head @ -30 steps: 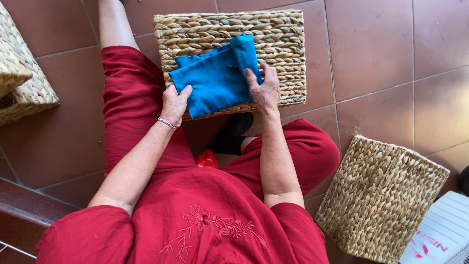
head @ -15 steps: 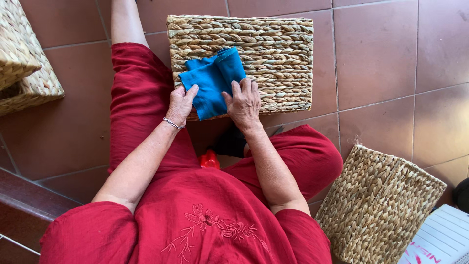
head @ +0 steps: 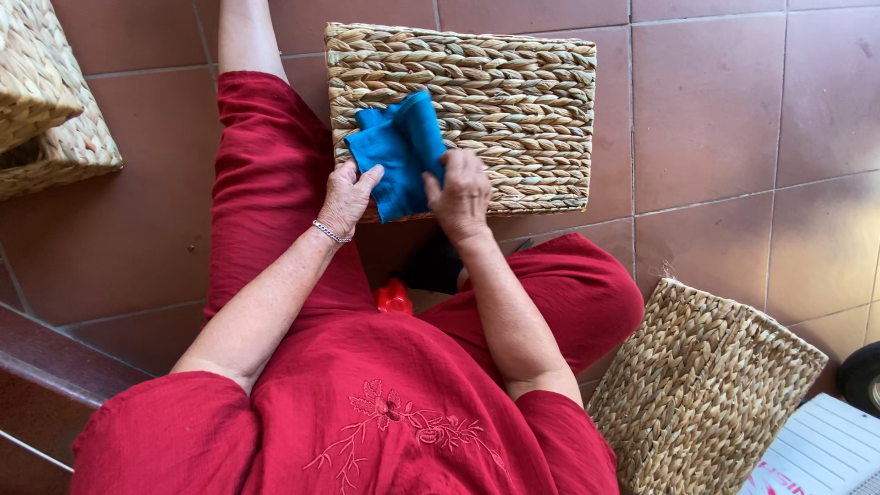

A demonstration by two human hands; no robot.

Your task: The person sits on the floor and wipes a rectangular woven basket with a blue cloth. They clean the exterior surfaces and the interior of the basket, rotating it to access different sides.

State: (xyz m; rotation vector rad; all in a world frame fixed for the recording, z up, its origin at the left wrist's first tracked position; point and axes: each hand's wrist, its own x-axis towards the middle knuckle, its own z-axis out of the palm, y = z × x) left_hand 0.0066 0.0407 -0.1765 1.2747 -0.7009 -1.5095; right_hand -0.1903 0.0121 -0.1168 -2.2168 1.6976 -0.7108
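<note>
1. A person in red clothing sits on a terracotta tile floor [head: 752, 110], seen from above, both hands working a blue cloth [head: 399, 151] on top of a woven basket [head: 513, 101].
2. The cloth lies bunched and partly folded on the basket's flat top, near its front left corner, with one edge hanging over the front rim.
3. The left hand [head: 346, 197], a thin silver bracelet [head: 328, 231] at the wrist, pinches the cloth's lower left edge between thumb and fingers.
4. The right hand [head: 460, 194] is curled over the cloth's right side, fingers pressed down on the fabric; the thumb touches the blue edge.
5. A second woven basket [head: 706, 385] stands by the person's right knee, and a third [head: 50, 110] sits well apart at the upper left.
6. A small red object [head: 394, 298] shows between the legs, just below the basket; what it is cannot be told.
7. A white ribbed object [head: 820, 454] fills the lower right corner.
</note>
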